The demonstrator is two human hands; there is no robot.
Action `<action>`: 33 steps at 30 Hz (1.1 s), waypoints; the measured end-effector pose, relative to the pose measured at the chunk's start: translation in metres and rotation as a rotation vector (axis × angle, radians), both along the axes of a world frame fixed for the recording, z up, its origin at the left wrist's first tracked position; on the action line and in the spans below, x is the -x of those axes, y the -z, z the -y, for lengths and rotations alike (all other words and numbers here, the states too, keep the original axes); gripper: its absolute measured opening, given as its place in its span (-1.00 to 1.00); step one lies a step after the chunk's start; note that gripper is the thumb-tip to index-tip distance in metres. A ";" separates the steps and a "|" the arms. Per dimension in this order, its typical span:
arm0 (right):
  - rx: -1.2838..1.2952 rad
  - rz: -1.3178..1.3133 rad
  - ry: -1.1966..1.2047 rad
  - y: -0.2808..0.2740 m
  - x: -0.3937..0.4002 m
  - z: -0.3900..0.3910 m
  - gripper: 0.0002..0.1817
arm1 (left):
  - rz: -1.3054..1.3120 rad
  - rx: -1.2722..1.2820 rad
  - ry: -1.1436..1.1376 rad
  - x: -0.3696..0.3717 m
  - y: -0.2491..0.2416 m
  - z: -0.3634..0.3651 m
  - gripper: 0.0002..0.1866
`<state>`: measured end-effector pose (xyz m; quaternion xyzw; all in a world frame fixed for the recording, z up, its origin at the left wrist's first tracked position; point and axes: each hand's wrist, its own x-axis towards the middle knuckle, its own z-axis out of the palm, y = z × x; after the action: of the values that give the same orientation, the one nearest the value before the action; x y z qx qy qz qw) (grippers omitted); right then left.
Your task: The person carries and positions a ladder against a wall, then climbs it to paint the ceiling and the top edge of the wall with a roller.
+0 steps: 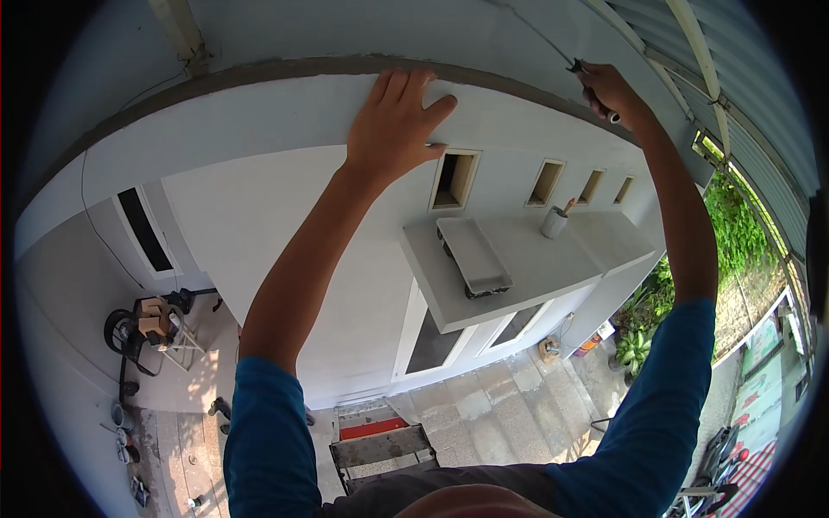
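High against the white wall, the left hand presses flat, fingers together, apparently for balance, while the right hand grips a brush at the wall's grey top edge.

White rendered wall, sunlit, seen from high up. Row of small recessed openings along its upper part. Concrete canopy juts out below them. Dark windows under the canopy. Paved yard far below, patchy shade. Corrugated roof at right edge; green shrubs beyond. Cart with clutter at left wall.
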<state>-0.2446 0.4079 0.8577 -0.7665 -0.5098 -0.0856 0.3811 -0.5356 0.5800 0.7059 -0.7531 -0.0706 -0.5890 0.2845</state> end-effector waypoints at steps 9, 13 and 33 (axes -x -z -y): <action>0.099 0.080 0.037 -0.015 -0.032 0.004 -0.77 | -0.010 -0.026 -0.010 0.002 0.000 0.000 -0.38; 0.290 0.002 0.106 0.024 -0.017 0.049 -0.70 | -0.040 0.012 -0.060 0.000 0.001 -0.001 -0.34; 0.353 0.116 0.067 0.030 -0.068 0.058 -0.45 | -0.035 0.011 -0.084 -0.001 0.004 -0.001 -0.32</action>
<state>-0.1770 0.3502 0.8281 -0.8318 -0.5122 -0.0517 0.2076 -0.5343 0.5815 0.7023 -0.7611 -0.1004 -0.5630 0.3060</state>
